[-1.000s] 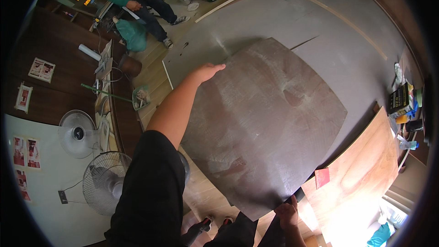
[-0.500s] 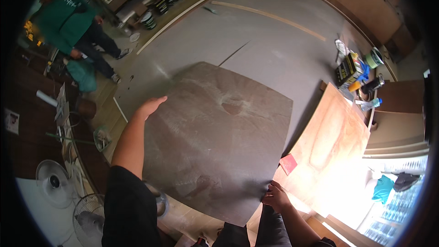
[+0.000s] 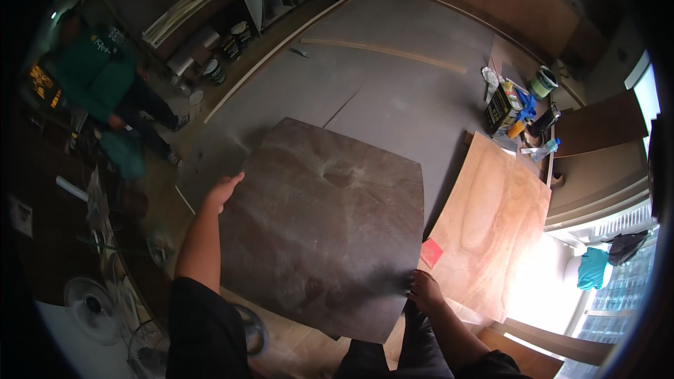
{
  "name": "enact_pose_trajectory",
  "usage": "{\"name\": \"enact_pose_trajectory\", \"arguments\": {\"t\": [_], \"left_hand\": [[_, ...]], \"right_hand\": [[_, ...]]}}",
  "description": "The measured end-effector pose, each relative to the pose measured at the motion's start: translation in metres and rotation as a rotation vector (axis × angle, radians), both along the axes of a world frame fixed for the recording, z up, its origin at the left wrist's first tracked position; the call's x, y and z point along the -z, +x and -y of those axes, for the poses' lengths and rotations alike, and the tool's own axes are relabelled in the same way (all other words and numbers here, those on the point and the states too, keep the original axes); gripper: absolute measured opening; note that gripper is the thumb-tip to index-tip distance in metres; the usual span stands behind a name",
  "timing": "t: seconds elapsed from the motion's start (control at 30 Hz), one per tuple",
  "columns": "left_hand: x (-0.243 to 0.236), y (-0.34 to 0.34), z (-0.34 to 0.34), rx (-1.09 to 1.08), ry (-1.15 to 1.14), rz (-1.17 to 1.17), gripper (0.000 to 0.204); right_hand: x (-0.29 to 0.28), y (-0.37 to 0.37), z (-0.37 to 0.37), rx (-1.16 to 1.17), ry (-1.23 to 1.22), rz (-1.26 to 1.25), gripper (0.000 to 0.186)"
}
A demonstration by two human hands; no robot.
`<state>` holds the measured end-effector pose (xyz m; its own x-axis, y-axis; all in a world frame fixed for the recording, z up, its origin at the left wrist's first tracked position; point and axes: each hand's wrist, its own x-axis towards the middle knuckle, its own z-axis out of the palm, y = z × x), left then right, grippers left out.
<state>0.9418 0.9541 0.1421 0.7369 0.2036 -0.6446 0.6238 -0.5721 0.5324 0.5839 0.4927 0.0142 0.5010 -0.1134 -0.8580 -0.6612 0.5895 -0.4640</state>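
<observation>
A large dark grey-brown board with scuffed, pale dusty patches lies before me, its far part over a wide grey work table. My left hand grips the board's left edge, fingers partly hidden by it. At the right edge, near the close corner, my right hand is closed on the board with its fingers bent. Just beyond that hand, a small red square block or pad rests by the edge of a light plywood sheet.
A narrow wooden strip lies across the table's far part. Cans, bottles and a green-white tub crowd its right side. At left stands a person in a green top. A fan is at lower left; a bright window at lower right.
The view has shifted, showing more of the far wall, and looks darker. Both hands keep their places on the board, which sits about the same over the table.
</observation>
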Motion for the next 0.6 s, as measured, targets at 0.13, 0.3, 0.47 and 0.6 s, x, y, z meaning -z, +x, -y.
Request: {"name": "enact_pose_trajectory", "arguments": {"t": [0.13,0.3,0.47,0.6], "left_hand": [[-0.025,-0.012,-0.001,-0.033,-0.039,0.036,0.089],[-0.053,-0.033,-0.021,-0.046,-0.053,0.082,0.088],[-0.082,-0.066,-0.021,-0.139,-0.014,0.128,0.086],[-0.108,-0.092,-0.024,-0.169,-0.039,0.207,0.087]], "right_hand": [[-0.014,-0.005,0.008,0.025,0.066,0.052,0.03],[-0.035,-0.005,0.004,0.032,0.08,0.064,0.031],[-0.06,-0.004,0.005,0.039,0.081,0.035,0.031],[-0.093,-0.01,0.015,0.044,0.065,0.103,0.031]]}}
